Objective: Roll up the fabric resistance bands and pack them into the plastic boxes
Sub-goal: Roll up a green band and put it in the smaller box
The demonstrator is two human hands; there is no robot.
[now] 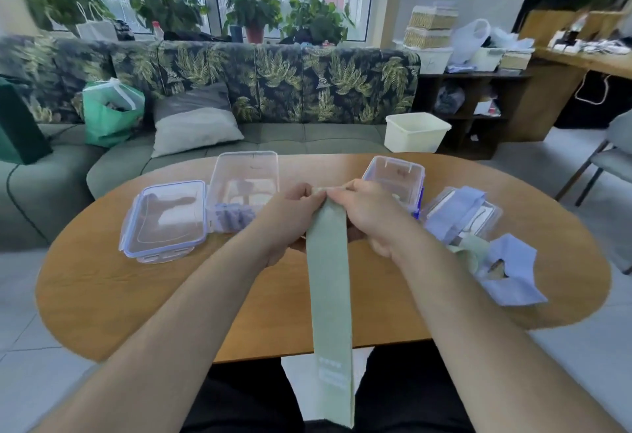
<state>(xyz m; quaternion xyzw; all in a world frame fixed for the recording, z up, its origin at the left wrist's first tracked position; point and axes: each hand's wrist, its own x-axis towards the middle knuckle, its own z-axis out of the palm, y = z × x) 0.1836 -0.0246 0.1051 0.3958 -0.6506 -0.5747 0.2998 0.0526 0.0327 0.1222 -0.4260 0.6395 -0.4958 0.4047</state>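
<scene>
Although white printing was seen near the lower end of the green band (330,296), it was too blurred to be read, and no other writing could be made out. The band, a long flat strip of pale green woven fabric, was stretched from the centre of the frame down past the near edge of the table (154,296) to the bottom of the frame. Its upper end was pinched from both sides, the left hand (290,213) and the right hand (369,213) being clamped on it with curled fingers, and a small tight roll was seen between the fingertips.

The table was oval, of smooth light brown wood. At centre left a flat clear plastic lid (164,220) with lavender-edged clips was laid on it. Just to its right an open clear box (242,179) was stood, in which rolled lavender bands (232,219) were packed at the near end. Right of centre, behind the right hand, a second clear box (393,176) with blue clips was placed. At the right of the frame loose lavender bands (513,272) were heaped in soft folds. A pale green band (470,249) was tucked among them.

Beyond the table, in the upper part of the frame, a white plastic tub (415,131) was set on a grey sofa (273,135) with a leaf-print back.
</scene>
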